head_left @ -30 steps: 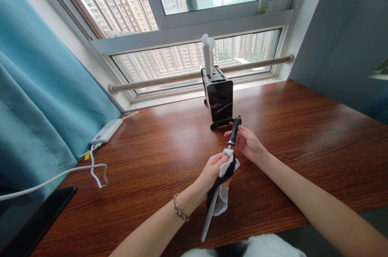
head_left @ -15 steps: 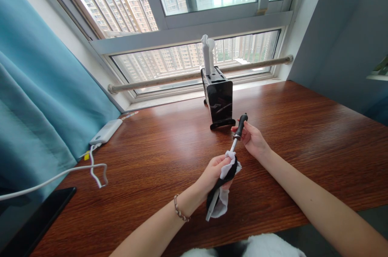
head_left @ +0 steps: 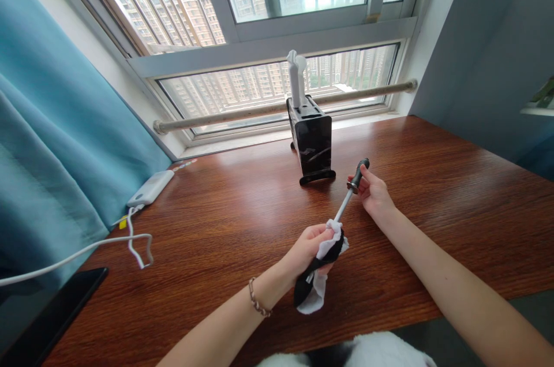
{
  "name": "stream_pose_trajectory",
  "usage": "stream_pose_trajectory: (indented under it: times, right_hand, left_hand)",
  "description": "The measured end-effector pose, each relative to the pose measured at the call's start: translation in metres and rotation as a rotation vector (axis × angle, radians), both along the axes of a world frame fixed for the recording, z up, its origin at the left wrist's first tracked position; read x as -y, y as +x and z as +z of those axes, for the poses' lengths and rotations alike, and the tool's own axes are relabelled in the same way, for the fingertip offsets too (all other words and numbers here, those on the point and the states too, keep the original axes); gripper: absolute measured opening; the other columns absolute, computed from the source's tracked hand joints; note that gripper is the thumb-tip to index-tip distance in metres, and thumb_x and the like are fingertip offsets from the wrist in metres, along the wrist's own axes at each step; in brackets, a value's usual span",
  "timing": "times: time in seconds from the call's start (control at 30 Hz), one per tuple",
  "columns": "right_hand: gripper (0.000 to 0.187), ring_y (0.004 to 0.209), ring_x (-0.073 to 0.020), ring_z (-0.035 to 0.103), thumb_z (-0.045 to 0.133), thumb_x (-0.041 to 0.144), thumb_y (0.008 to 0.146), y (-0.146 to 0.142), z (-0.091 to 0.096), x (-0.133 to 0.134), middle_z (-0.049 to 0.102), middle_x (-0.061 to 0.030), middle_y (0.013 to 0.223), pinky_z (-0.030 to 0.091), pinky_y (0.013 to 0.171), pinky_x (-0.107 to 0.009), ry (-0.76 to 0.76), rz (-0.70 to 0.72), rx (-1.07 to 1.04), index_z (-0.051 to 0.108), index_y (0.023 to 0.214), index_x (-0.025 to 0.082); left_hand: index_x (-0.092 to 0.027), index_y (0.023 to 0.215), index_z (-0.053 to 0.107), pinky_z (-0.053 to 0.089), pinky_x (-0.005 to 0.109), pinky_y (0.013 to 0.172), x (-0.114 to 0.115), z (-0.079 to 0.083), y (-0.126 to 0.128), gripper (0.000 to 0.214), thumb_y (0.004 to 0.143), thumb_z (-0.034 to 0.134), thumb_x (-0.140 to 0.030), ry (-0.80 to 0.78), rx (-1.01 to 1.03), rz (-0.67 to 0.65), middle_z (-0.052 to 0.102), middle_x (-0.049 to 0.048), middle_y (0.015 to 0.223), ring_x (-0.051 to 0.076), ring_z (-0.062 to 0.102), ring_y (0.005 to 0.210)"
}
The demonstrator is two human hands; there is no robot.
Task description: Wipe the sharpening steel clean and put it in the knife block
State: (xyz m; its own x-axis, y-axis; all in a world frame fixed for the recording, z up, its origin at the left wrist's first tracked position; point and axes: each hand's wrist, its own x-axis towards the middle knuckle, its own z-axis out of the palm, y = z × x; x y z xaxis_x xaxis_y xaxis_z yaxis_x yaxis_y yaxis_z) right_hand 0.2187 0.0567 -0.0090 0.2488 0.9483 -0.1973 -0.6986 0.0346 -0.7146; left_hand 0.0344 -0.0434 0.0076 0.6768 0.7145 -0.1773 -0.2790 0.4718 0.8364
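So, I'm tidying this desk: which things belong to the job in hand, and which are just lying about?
Belong:
black-handled rod (right hand)
black-and-white cloth (left hand)
possibly black holder

Lying about:
white device
white cable
dark flat panel

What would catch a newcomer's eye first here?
Probably the rod slanting at front centre, its black handle in the right hand, a black-and-white cloth around it in the left hand. Behind, a glossy black stand rises before the bright window. A blue curtain hangs at far left.
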Motion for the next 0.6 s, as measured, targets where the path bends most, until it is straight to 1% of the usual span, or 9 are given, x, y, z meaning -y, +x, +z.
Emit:
stream_pose_trajectory:
  times: [0.2,0.3,0.47,0.6]
  right_hand:
    - [0.018,0.051,-0.0152,0.061,0.064,0.026,0.068,0.011,0.003,-0.006,0.065,-0.0068,0.058,0.052,0.048,-0.024,-0.063,-0.117,0.004,0.052,0.073,0.013]
    - [0.018,0.049,-0.0144,0.061,0.063,0.026,0.069,0.014,0.004,-0.008,0.064,-0.0067,0.057,0.052,0.046,-0.023,-0.09,-0.151,0.001,0.052,0.073,0.013]
    - [0.017,0.048,-0.0137,0.06,0.061,0.027,0.071,0.016,0.005,-0.008,0.064,-0.0057,0.057,0.052,0.045,-0.022,-0.118,-0.169,-0.013,0.051,0.072,0.013]
    - [0.015,0.049,-0.0137,0.06,0.06,0.026,0.073,0.017,0.004,-0.009,0.064,-0.0061,0.058,0.051,0.044,-0.021,-0.121,-0.166,-0.029,0.051,0.074,0.013]
  left_hand:
    - [-0.011,0.078,0.047,0.023,0.015,0.026,0.002,0.002,0.0,0.036,0.071,0.055,-0.045,-0.019,-0.048,-0.014,0.042,-0.0043,0.05,0.002,0.031,0.029]
    - [-0.011,0.079,0.047,0.022,0.016,0.024,0.004,0.003,-0.001,0.035,0.071,0.055,-0.044,-0.02,-0.049,-0.023,0.043,-0.0042,0.05,0.003,0.031,0.028]
    - [-0.01,0.08,0.048,0.02,0.016,0.024,0.004,0.003,-0.001,0.035,0.071,0.055,-0.044,-0.024,-0.064,-0.008,0.043,-0.0042,0.05,0.003,0.03,0.027]
    - [-0.01,0.08,0.049,0.02,0.016,0.025,0.003,0.002,-0.002,0.037,0.07,0.057,-0.045,-0.019,-0.08,0.003,0.046,-0.0026,0.053,0.003,0.032,0.027]
